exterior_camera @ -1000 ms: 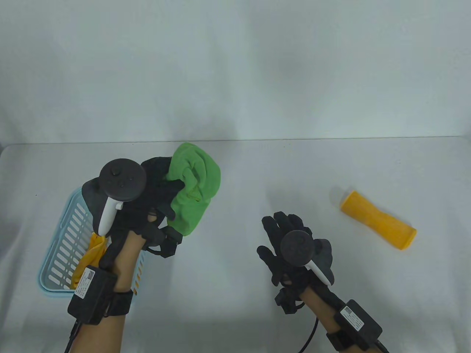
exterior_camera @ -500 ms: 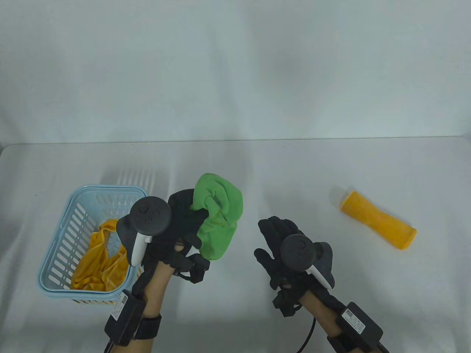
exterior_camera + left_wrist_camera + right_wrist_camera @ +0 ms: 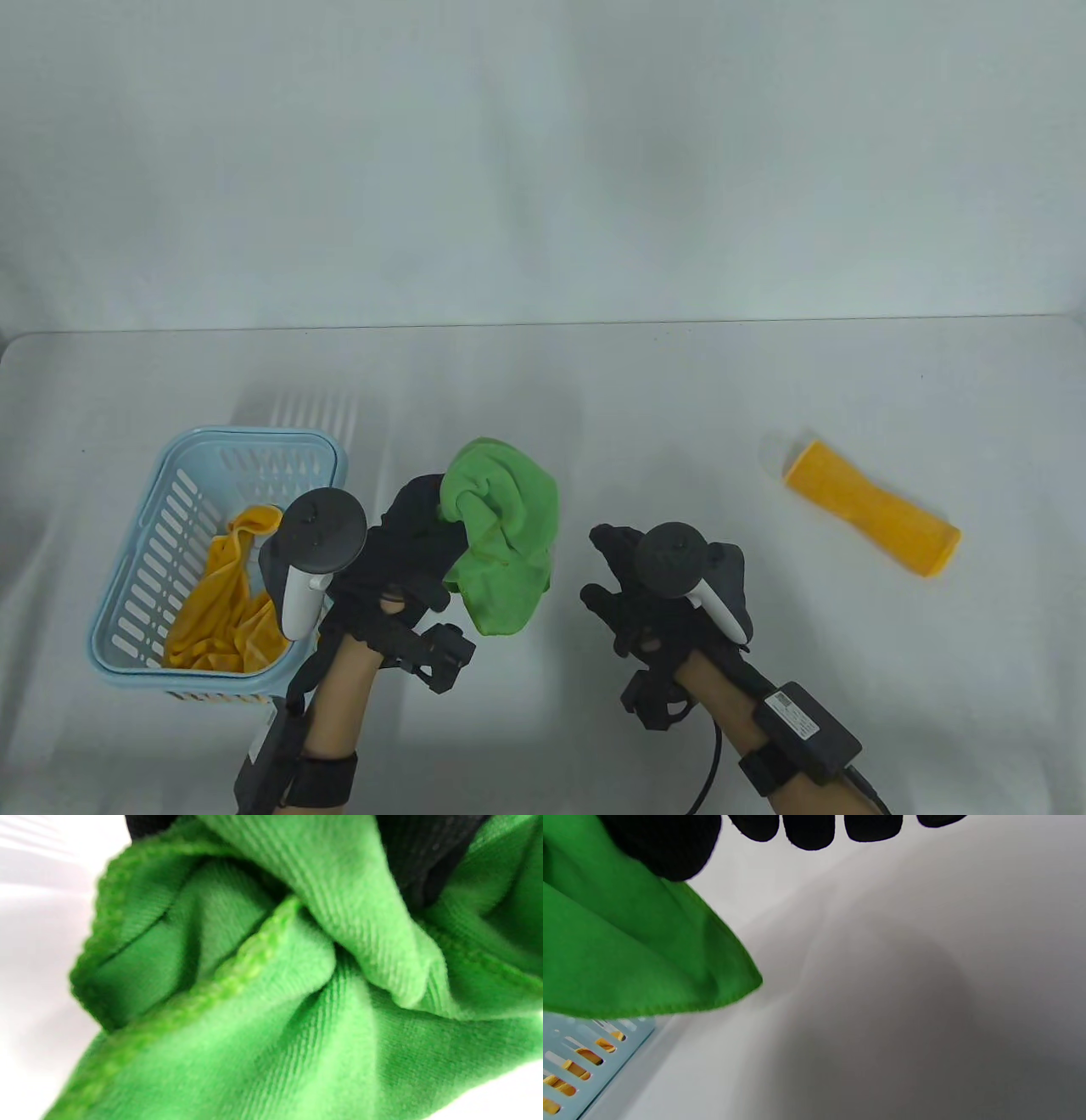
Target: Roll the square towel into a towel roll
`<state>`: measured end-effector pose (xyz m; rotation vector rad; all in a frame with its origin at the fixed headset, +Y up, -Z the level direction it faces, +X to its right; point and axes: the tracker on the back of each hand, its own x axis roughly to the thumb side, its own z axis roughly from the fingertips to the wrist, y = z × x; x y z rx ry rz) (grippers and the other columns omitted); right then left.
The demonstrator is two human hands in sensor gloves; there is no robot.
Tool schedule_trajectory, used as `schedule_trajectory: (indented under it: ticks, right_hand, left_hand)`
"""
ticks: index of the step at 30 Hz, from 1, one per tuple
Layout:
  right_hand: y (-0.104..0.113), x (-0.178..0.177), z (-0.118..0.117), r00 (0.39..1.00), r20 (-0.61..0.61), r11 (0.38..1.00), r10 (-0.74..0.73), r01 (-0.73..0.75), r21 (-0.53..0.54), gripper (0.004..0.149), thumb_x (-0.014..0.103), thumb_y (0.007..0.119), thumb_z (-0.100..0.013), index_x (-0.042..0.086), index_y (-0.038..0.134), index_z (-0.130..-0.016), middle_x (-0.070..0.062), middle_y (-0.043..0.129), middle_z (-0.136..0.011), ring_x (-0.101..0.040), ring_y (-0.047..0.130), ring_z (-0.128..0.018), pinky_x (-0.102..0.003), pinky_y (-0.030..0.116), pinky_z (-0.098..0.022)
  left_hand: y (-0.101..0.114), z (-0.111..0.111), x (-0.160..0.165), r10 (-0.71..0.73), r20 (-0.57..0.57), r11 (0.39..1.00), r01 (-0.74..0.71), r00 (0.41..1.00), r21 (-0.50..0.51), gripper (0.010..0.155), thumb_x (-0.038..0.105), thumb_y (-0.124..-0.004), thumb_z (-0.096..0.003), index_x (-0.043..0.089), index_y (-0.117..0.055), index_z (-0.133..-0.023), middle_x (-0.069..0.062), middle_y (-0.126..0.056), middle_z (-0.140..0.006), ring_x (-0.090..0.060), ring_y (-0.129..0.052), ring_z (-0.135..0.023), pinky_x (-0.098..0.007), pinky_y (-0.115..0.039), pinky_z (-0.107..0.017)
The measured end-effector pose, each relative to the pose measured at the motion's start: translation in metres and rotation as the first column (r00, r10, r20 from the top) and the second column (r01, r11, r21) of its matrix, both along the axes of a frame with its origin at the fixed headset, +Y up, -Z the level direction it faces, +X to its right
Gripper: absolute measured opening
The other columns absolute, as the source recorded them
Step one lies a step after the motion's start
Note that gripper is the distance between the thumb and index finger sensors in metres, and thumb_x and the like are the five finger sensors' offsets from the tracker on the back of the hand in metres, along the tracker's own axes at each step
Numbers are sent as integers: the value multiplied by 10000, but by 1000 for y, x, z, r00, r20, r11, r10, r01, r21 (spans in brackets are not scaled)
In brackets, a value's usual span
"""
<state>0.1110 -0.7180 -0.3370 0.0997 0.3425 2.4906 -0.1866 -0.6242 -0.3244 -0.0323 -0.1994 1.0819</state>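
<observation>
- Since the earlier frame, the left hand point(image 3: 407, 552) has carried the green towel point(image 3: 501, 535) from above the basket point(image 3: 136, 594) toward the table's near edge.
- Fingers clutch the bunched towel, held above the table.
- Right hand point(image 3: 636, 586): fingers relaxed, empty.
- Soft, light, limp cloth; likely best taken by its hemmed corners.

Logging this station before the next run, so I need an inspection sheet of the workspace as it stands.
Surface: white table, bare in the middle.
Job's things: green towel bunched, unrolled; orange roll lying at right.
Clutter: blue basket at left, holding a yellow cloth.
Grippers: left hand grips the green towel; right hand open beside it, holding nothing.
Cables: black cable along the right forearm.
Surroundings: plain white wall.
</observation>
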Motion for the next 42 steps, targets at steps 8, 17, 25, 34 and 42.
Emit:
schedule_trajectory:
  ticks: [8,17,25,34,42]
  right_hand:
    - [-22,-1,-6,987,30,966,-159,162,-201,722,514,785,-344,387,464,-978,45,520,-1079,-362,523,-1031,-594,505,-716]
    - [-22,8,-9,952,158,946,-264,287,-153,407,397,791,-367,370,717,-766,58,775,-912,-308,772,-897,-548,635,-662]
    - [-13,30,-15,901,248,914,-357,391,-107,399,350,796,-364,362,724,-756,50,901,-691,-253,911,-720,-538,688,-621]
    - [8,57,-15,823,302,867,-482,498,27,396,331,808,-361,373,738,-749,19,913,-626,-239,924,-635,-528,698,-608]
    - [19,73,-13,692,317,744,-648,664,73,379,357,782,-383,389,723,-756,45,902,-773,-276,913,-740,-543,696,-620]
  left_hand:
    - [5,10,16,22,72,1000,-23,997,19,516,426,-812,-404,394,-641,-889,15,-676,-1038,-246,-928,-802,-465,-772,-627]
    - [4,11,16,-26,71,999,24,997,30,517,422,-814,-403,393,-642,-890,11,-672,-1041,-251,-922,-806,-471,-767,-628]
    - [-4,5,14,-122,53,992,122,991,15,521,422,-819,-399,395,-647,-890,5,-655,-1053,-268,-898,-825,-490,-746,-638]
    - [-15,-2,12,-214,74,977,215,974,-12,521,420,-827,-393,403,-659,-885,7,-642,-1068,-282,-876,-858,-518,-723,-655]
    - [-31,-8,19,-396,103,916,400,913,-23,524,417,-831,-388,412,-662,-884,12,-633,-1079,-281,-858,-886,-532,-709,-669]
